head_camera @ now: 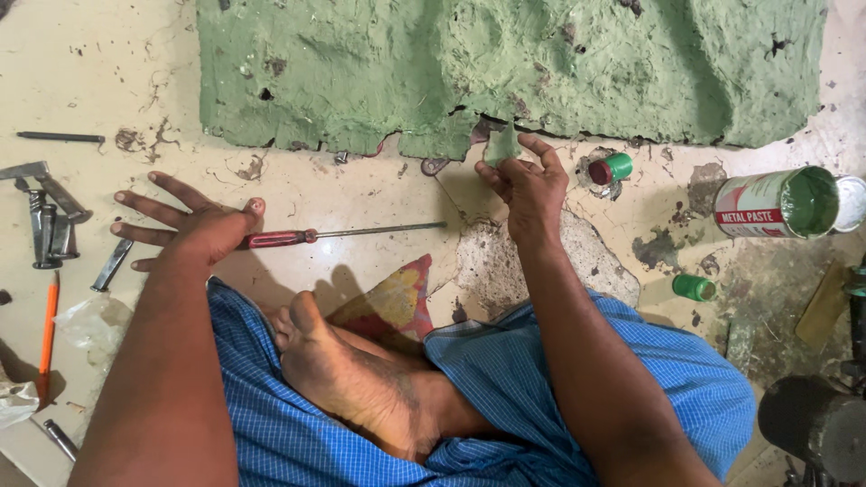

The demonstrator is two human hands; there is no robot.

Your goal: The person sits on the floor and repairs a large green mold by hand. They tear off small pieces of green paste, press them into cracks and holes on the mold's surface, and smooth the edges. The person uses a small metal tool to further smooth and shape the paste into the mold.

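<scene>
- Stained cream floor (pixel 361 194) lies under you, with a rough green slab (pixel 505 68) along its far edge.
- Your right hand (pixel 528 185) pinches a small green scrap (pixel 502 144) at its fingertips, right against the slab's cracked lower edge; it seems a soft paste, though the view is too poor to be sure.
- Your left hand (pixel 194 225) is spread flat on the floor, holding nothing; the red-handled screwdriver (pixel 338 234) lies just beside its thumb.
- Risk: pressing hard by the crack could break more slab loose.
- Risk: the open can (pixel 776 203), lying on its side to the right of your grip, could roll and smear green.
- Risk: a shifting left palm could knock the screwdriver.
</scene>
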